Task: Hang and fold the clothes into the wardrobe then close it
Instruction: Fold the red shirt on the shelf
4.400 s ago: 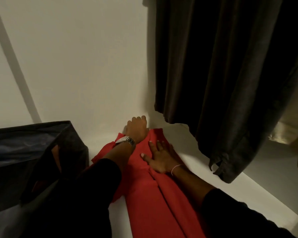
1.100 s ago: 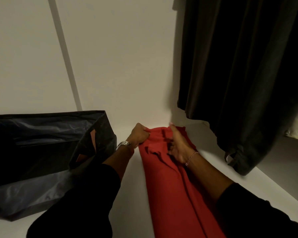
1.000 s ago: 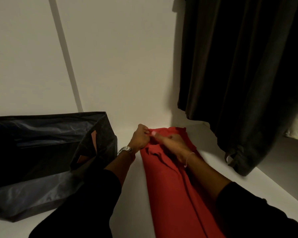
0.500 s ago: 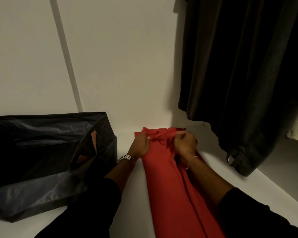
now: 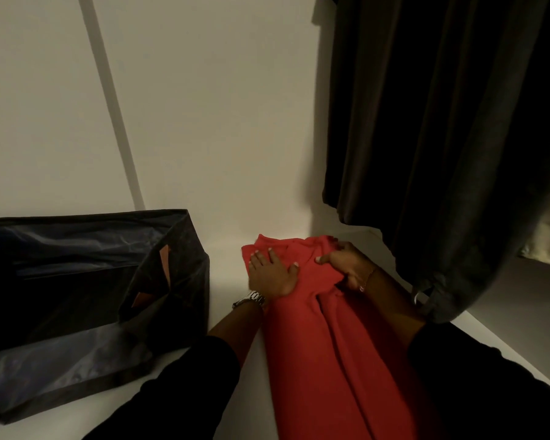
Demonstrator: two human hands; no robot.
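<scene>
A long red garment [image 5: 324, 350] lies on the white wardrobe shelf [image 5: 235, 385], running from the near edge to the back wall. My left hand [image 5: 272, 273], with a watch at the wrist, lies flat with spread fingers on the garment's far left part. My right hand [image 5: 346, 265] rests on the far right part, fingers spread over the cloth, with a bunched fold under its palm. Both forearms wear black sleeves.
A dark fabric storage box [image 5: 86, 296] stands open on the shelf to the left, close to my left arm. Dark garments [image 5: 442, 138] hang at the right, their hems just above the shelf beside my right hand. The white back wall [image 5: 204, 122] is right behind the red garment.
Half a second ago both hands gripped the garment's far end with curled fingers. Now they lie flattened on it, and the far end is spread wider to the left.
</scene>
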